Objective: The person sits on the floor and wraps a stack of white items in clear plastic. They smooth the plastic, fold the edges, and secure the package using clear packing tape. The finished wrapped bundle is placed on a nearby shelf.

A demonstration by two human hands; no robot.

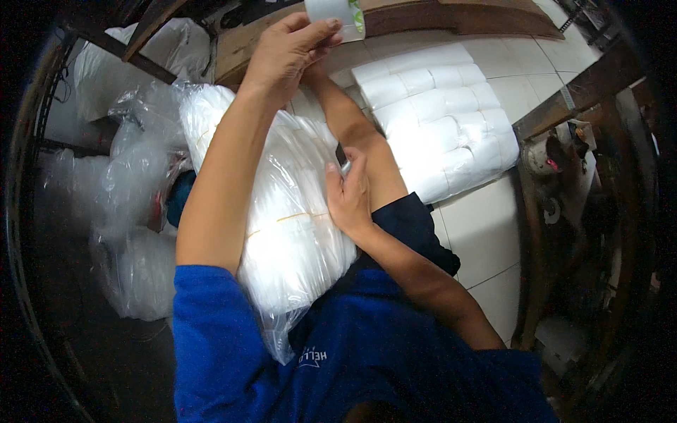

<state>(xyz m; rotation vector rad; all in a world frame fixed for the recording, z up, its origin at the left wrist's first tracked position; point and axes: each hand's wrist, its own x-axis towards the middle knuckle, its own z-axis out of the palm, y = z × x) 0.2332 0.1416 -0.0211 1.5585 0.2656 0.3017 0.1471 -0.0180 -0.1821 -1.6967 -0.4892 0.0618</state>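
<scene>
A large clear plastic bag [300,254], packed with white bundles tied by thin yellow bands, lies across my lap and left leg. My left hand [293,49] is raised beyond the bag's far end, its fingers closed on the edge of a white sheet with a green pattern [333,10]. The top of that sheet runs out of the picture. Against the bag's right side rests my right hand [350,194], thumb and fingers curled round a small greyish thing [345,167] that is mostly hidden.
Another clear-wrapped stack of white bundles [444,120] sits on the tiled floor [479,233] to the right. Crumpled clear bags [130,204] and a whitish sack [141,60] lie at left. Brown cardboard [423,17] spans the far side. A cluttered shelf frame [564,92] stands at right.
</scene>
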